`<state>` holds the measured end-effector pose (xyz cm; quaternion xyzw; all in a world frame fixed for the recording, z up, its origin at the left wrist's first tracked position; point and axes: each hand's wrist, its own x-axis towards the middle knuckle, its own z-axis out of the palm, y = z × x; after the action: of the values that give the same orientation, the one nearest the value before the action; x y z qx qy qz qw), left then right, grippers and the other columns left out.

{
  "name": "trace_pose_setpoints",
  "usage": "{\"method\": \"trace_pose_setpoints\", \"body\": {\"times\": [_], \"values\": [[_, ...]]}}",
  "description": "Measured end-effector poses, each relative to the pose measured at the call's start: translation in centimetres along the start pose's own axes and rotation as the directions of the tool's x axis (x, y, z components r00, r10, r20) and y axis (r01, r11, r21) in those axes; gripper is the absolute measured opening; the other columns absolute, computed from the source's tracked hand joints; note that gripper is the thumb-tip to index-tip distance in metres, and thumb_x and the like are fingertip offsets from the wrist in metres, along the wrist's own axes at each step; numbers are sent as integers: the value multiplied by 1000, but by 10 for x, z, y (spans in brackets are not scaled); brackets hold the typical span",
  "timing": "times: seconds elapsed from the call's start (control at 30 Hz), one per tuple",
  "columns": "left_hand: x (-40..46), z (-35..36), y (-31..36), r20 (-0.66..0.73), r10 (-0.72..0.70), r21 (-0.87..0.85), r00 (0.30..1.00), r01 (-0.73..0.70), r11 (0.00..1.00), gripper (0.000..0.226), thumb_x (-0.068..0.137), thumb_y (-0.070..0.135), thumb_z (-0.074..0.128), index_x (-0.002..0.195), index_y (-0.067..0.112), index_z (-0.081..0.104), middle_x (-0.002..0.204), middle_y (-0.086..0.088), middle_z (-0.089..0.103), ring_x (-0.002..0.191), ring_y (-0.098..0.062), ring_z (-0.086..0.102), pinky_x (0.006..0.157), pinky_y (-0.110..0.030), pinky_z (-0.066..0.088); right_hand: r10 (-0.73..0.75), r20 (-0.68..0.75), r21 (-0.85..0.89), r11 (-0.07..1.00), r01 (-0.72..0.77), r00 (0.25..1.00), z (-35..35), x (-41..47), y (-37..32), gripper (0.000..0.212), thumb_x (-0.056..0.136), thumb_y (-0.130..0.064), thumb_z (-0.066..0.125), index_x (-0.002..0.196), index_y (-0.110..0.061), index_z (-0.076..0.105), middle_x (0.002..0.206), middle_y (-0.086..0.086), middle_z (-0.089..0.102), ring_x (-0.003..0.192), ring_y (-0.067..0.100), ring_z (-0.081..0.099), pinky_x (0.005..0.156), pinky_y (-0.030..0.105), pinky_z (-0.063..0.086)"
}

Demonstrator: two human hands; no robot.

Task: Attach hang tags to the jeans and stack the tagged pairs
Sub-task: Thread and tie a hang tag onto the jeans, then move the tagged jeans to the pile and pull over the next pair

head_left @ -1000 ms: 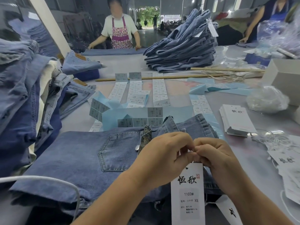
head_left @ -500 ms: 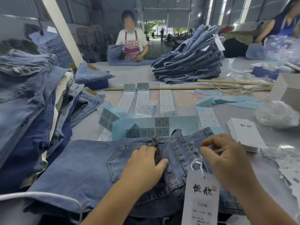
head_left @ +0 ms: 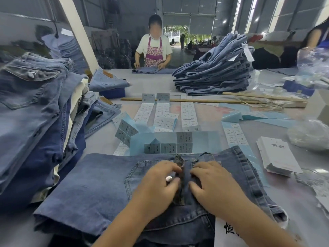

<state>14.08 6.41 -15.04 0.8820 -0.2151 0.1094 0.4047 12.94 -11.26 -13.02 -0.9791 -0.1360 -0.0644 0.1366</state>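
From the head camera, the folded jeans (head_left: 99, 184) lie flat on the desk (head_left: 293, 198) directly before the person, waistband toward the far side, back pocket up. Both hands rest on them at the centre of the waistband. The left hand (head_left: 158, 182) lies over the right edge of the pocket, its fingers curled so that the tips meet a raised vertical fold of denim (head_left: 185, 177); a small white button (head_left: 168, 178) shows between finger and thumb. The right hand (head_left: 213, 184) lies just right of that fold, fingers bent and thumb pressing in from the other side, so the two grips pinch the fold between them. The hang tag (head_left: 229, 230) lies at the near right edge of the jeans, below the right wrist, mostly hidden by the forearm and cut off by the picture's lower edge; neither grip touches it.

Beyond the waistband, touching or just beside it, lie pale blue sheets of size stickers (head_left: 167, 141), with more white sticker strips farther off. To the right of the jeans, a little apart, sits a stack of blank hang tags (head_left: 277, 155), and loose strings lie near it. To the left of the jeans, a tall heap of untagged denim (head_left: 32, 113) crowds the desk edge. A bare strip of desk shows along the near left of the jeans. Far beyond them, on the right, stands the tagged stack (head_left: 213, 75), well apart, behind two long wooden sticks (head_left: 195, 100). A person in an apron (head_left: 154, 50) stands at the far edge of the desk.
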Motion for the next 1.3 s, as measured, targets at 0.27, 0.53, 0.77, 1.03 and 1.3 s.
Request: {"method": "trace_pose_setpoints", "body": {"times": [0.27, 0.53, 0.77, 1.03, 1.3], "values": [[11, -80, -24, -314, -98, 193, 944, 164, 967, 15, 89, 13, 68, 100, 22, 66, 102, 13, 60, 99, -6, 53, 83, -5, 38, 56, 79, -132, 990, -46, 995, -10, 24, -23, 28, 92, -50, 42, 98, -27, 56, 101, -7, 53, 99, 18, 47, 88, 35, 40], [2, -177, -59, -623, -197, 372, 757, 509, 776, 28, 80, 16, 72, 106, 11, 67, 115, -9, 59, 107, -36, 51, 92, -45, 41, -258, 28, 205, 947, 247, 966, -6, 85, -133, 40, 92, -43, 50, 127, -24, 55, 125, -6, 54, 116, 17, 49, 95, 32, 44], [-25, -217, -107, -662, -362, 387, 656, 713, 585, 52, 84, 38, 66, 129, 17, 52, 134, -5, 47, 124, -30, 40, 101, -44, 36, -341, 21, 529, 802, 279, 940, 26, 145, -229, 33, 89, -35, 60, 119, -21, 59, 111, -4, 60, 106, 13, 58, 84, 28, 47], [-11, -254, -142, -653, -417, 515, 633, 774, 369, 20, 95, 31, 51, 106, 14, 55, 116, -9, 53, 109, -33, 52, 84, -40, 45, -276, 90, 719, 683, 129, 957, 56, 217, -294, 8, 84, -28, 62, 85, -25, 54, 85, -11, 59, 77, 7, 56, 57, 21, 39], [-15, -250, -112, -708, -156, 455, 689, 613, 645, 17, 92, 8, 58, 76, 11, 53, 75, -11, 56, 71, -38, 56, 57, -33, 26, -224, 216, 939, 314, -139, 950, 68, 235, -317, 61, 64, -62, 60, 97, -11, 64, 91, 2, 70, 89, 25, 65, 88, 45, 52]]}}
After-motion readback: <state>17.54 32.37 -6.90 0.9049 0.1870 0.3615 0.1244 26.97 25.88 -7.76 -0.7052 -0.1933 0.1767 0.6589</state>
